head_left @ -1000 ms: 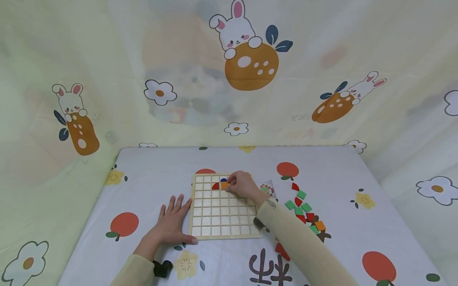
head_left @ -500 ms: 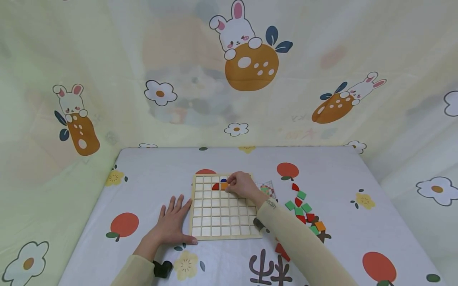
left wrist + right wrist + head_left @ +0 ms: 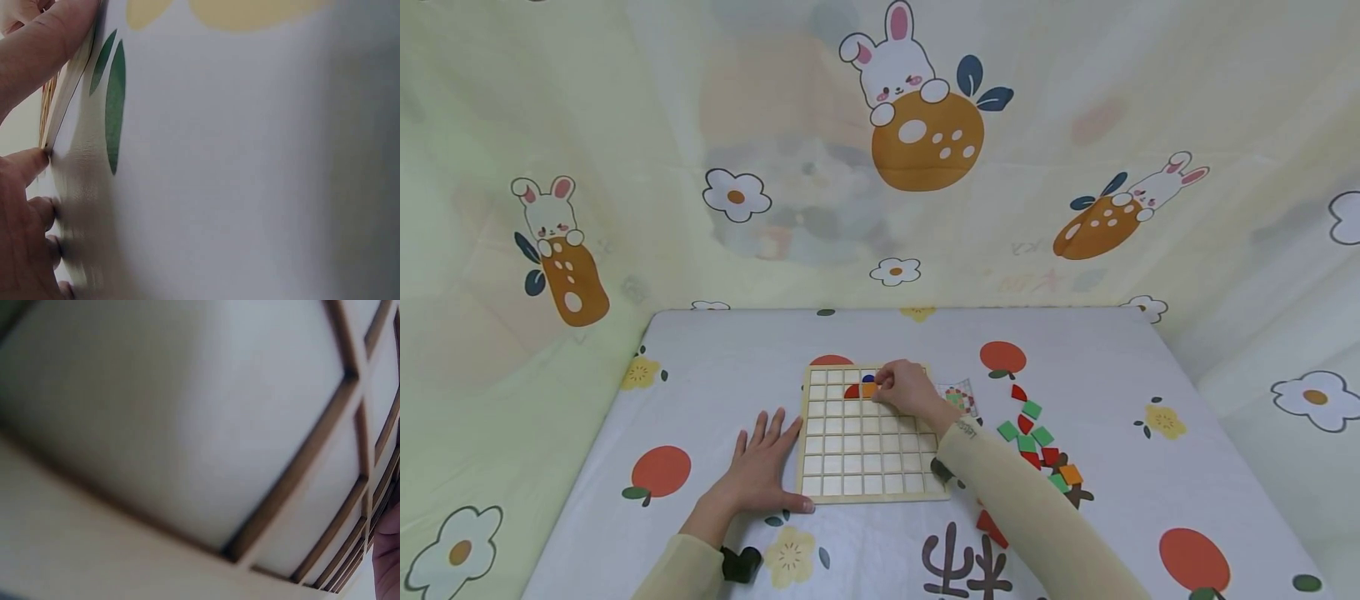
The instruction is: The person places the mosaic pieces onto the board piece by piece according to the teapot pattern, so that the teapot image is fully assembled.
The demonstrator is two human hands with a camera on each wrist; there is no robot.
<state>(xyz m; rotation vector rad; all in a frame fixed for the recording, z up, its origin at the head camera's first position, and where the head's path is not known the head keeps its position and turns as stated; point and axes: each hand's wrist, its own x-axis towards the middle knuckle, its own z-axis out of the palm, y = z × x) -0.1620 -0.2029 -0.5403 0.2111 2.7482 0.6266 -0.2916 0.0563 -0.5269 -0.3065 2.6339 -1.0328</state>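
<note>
A wooden grid board (image 3: 872, 497) with white square cells lies on the table. My left hand (image 3: 758, 475) is spread flat at its left side, thumb at the near left corner and index fingertip by the left edge. In the left wrist view the thumb (image 3: 44, 53) lies along the board's edge. My right hand (image 3: 910, 389) bends over the upper part of the board, thumb and fingertips pinching an orange square tile (image 3: 868, 390) at its right edge. Beside that tile sit a red quarter-round tile (image 3: 852, 392) and, above it, a blue piece (image 3: 868, 379), partly covered.
Loose green tiles (image 3: 1026, 443), red tiles (image 3: 1050, 455) and an orange tile (image 3: 1071, 473) lie scattered right of the board. A printed pattern sheet (image 3: 962, 395) is partly behind my right wrist. More red pieces (image 3: 992, 528) lie near my right sleeve.
The orange tile has shifted very slightly left under my right fingertips. Both hands otherwise keep their places, and the board has not moved.
</note>
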